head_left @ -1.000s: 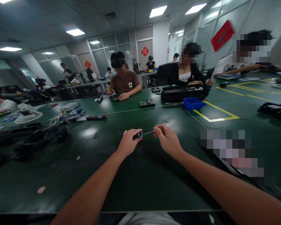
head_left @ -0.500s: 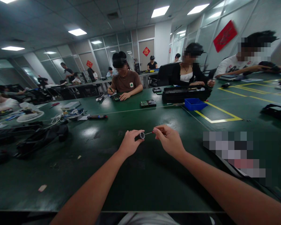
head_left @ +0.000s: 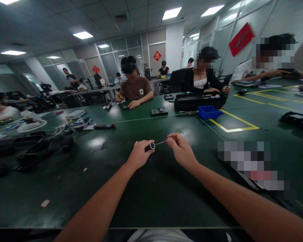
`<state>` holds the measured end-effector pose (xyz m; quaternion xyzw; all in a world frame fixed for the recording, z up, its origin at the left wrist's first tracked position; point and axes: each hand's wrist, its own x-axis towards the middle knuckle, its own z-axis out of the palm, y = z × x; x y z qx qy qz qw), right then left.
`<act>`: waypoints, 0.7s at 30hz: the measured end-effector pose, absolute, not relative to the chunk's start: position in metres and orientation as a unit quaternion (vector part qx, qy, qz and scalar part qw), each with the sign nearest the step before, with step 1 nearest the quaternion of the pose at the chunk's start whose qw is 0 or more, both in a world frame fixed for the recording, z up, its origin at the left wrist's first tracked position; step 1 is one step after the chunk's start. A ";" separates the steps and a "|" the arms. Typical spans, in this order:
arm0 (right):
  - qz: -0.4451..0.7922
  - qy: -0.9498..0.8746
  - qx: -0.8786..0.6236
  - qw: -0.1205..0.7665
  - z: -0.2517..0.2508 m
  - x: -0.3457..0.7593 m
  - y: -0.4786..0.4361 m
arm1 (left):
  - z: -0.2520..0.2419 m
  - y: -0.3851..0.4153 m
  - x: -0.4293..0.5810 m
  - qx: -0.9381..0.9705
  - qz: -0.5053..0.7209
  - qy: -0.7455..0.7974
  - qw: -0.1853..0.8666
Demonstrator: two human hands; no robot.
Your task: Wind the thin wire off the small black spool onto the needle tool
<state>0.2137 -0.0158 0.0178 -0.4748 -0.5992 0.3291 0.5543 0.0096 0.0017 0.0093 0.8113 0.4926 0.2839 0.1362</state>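
My left hand [head_left: 140, 153] is closed around a small black cylinder [head_left: 149, 147] with a pale ring at its end, which faces me. In my right hand [head_left: 181, 149] the fingers pinch the reddish handle of a thin screwdriver [head_left: 162, 142]. Its metal shaft points left, and the tip meets the cylinder near the ringed end; whether it sits inside cannot be made out. Both hands are above the middle of the dark green table [head_left: 146, 198]. My fingers cover most of the cylinder's body.
Ahead lie a circuit-board drive [head_left: 159, 111], a blue bin [head_left: 210, 112] and a long black housing [head_left: 199, 101]. A dark tool [head_left: 104, 126] and black parts [head_left: 46, 151] are to the left; a pixelated sheet [head_left: 249, 164] is at right. Several people sit around the tables.
My right hand has shifted slightly right, so more of the screwdriver's reddish handle shows. My left hand keeps hold of the cylinder almost in place.
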 end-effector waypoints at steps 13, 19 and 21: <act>0.477 -0.436 -0.452 0.615 0.006 0.222 0.004 | 0.006 0.007 0.003 0.819 0.282 0.483 0.128; 0.428 -0.515 -0.467 0.578 0.010 0.218 -0.004 | 0.008 0.004 0.006 0.820 0.286 0.481 0.124; 0.426 -0.541 -0.461 0.559 0.012 0.217 -0.006 | 0.009 0.003 0.008 0.818 0.282 0.487 0.121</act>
